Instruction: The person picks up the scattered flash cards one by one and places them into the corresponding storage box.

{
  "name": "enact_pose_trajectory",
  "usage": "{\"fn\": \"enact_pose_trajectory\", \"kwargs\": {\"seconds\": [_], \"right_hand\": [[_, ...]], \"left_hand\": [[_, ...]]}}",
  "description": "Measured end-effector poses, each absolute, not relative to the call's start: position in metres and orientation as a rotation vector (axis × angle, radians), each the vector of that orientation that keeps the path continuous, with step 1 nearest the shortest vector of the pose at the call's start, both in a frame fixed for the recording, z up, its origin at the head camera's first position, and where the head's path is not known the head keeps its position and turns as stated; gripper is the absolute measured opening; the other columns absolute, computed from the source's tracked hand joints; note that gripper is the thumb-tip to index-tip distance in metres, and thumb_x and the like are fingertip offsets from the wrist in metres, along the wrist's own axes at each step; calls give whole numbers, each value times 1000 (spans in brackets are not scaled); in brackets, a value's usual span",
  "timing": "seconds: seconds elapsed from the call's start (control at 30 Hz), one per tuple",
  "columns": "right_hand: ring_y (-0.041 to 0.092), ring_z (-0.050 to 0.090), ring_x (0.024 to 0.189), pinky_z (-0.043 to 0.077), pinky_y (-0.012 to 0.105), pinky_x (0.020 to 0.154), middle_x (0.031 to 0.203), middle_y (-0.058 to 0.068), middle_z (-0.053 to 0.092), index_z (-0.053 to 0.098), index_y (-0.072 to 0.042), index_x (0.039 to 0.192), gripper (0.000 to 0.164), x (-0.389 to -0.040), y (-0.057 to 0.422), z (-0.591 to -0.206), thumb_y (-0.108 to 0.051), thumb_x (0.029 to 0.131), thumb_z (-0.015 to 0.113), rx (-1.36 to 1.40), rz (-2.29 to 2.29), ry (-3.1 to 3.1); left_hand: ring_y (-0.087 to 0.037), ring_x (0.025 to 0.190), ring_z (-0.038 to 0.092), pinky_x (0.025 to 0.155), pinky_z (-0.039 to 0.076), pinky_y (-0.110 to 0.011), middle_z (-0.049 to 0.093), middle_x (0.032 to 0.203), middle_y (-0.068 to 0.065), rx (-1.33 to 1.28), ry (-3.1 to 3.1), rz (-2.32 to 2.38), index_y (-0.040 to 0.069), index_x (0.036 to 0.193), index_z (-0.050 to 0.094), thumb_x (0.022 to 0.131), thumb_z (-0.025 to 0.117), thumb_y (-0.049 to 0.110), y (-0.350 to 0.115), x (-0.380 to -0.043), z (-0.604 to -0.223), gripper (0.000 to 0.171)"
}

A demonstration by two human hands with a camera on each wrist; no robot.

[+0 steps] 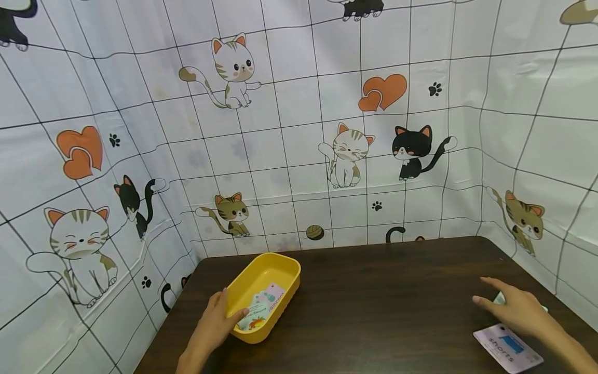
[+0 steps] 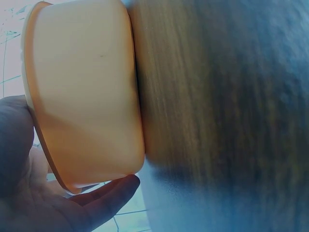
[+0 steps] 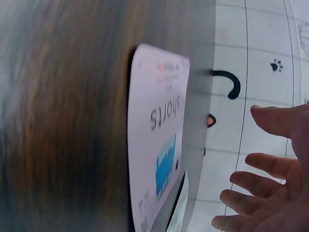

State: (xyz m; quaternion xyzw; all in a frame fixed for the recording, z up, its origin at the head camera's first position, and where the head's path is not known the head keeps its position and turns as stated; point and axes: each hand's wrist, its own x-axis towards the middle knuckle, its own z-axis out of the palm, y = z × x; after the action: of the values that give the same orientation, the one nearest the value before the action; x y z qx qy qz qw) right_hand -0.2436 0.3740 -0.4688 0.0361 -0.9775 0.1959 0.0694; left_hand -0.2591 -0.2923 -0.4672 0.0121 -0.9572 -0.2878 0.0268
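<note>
- I see my left hand (image 1: 216, 321) grasping the near end of the yellow tray (image 1: 275, 267), thumb hooked over its rim, fingers (image 2: 104, 198) under its base
- The tray sits on the dark wooden surface (image 1: 383, 301) with word cards (image 1: 262, 307) inside
- Well right of the tray, my right hand (image 1: 518, 309) hovers, fingers (image 3: 253, 166) released and spread, above the "shorts" card (image 1: 508, 347)

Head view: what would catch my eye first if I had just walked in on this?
Probably the yellow tray at the table's left end, with picture cards inside and the left hand gripping its near rim. Next, the right hand with fingers spread above a pale card marked "shorts" near the right edge. Behind everything hangs a white cloth printed with cartoon cats and orange hearts.
</note>
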Motion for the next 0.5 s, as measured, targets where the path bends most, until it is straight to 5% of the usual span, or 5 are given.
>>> {"fn": "enact_pose_trajectory", "kwargs": {"seconds": [0.5], "right_hand": [[79, 52, 111, 46, 82, 82, 132, 55, 51, 46, 22, 138, 78, -243, 416, -481, -49, 107, 59, -25, 573, -2960]], "left_hand": [[-57, 143, 48, 114, 42, -71, 34, 164, -37, 33, -2958, -881, -11, 165, 24, 101, 70, 55, -291, -259, -469, 102]]}}
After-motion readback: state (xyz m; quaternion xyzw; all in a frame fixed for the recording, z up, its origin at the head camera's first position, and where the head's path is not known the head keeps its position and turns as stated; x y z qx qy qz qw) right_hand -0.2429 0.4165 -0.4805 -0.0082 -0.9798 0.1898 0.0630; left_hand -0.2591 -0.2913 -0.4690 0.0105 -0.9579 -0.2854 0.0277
